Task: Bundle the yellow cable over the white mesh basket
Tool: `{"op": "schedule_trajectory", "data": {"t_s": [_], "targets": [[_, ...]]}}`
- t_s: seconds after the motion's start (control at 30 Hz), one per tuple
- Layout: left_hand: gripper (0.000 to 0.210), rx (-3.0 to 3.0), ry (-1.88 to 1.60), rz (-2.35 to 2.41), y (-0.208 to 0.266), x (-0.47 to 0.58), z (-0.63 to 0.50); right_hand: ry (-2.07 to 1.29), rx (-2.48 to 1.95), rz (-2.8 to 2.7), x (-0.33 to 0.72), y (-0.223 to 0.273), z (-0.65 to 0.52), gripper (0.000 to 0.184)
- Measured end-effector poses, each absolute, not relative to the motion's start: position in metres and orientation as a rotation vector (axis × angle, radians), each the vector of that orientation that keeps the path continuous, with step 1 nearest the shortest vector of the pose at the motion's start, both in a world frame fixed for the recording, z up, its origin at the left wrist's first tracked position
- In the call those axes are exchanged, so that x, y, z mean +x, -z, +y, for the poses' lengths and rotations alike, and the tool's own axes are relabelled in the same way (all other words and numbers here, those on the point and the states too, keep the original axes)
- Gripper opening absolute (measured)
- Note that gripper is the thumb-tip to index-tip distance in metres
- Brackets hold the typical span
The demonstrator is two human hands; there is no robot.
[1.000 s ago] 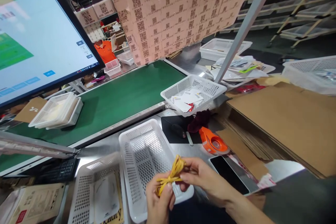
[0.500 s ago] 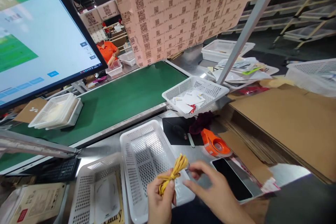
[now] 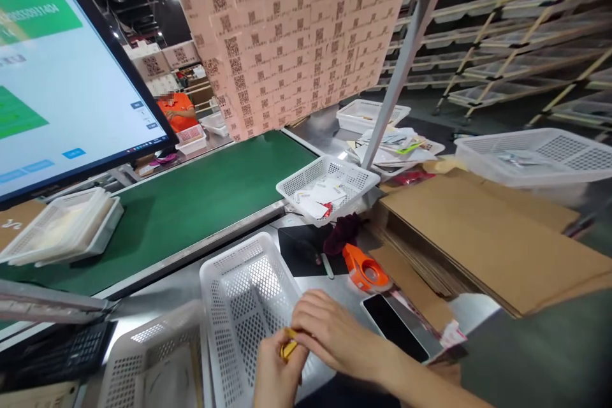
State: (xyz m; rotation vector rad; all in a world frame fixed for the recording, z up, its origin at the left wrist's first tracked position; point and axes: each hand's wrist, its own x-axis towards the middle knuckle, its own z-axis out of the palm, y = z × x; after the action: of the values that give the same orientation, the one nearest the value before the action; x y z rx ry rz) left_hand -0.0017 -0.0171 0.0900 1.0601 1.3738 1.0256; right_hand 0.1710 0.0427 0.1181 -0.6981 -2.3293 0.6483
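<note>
My left hand point(image 3: 275, 376) pinches a bundle of yellow rubber bands point(image 3: 288, 348) at the bottom centre. My right hand point(image 3: 332, 338) is laid over the same bundle and hides most of it; only a small yellow bit shows between the fingers. Both hands hover over the near end of an empty white perforated basket point(image 3: 239, 296) on the metal worktop.
A second white basket point(image 3: 143, 357) with a packet sits to the left. A phone point(image 3: 394, 328), an orange tape dispenser point(image 3: 364, 269) and a stack of flat cardboard point(image 3: 482, 236) lie to the right. A green conveyor point(image 3: 191, 197) carries a tray point(image 3: 57, 229). A monitor point(image 3: 62, 70) hangs at left; a person in orange stands behind.
My right hand has come back onto the rubber bands and now covers them. The camera has tilted up, so the hands sit lower in view.
</note>
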Motion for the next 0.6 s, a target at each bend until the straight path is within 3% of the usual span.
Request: {"op": "schedule_trajectory", "data": {"t_s": [0.3, 0.5, 0.6], "targets": [[0.040, 1.080, -0.985, 1.344, -0.089, 0.000, 0.009, -0.915, -0.982, -2.000, 0.149, -0.088, 0.042, 0.026], [0.033, 1.508, -0.658, 1.391, -0.082, -0.003, 0.016, -1.245, -1.039, -1.690, 0.155, -0.097, 0.041, 0.032], [0.037, 1.410, -0.800, 1.244, -0.071, -0.014, 0.021, -1.372, -1.058, -1.558, 0.161, -0.099, 0.050, 0.034]]}}
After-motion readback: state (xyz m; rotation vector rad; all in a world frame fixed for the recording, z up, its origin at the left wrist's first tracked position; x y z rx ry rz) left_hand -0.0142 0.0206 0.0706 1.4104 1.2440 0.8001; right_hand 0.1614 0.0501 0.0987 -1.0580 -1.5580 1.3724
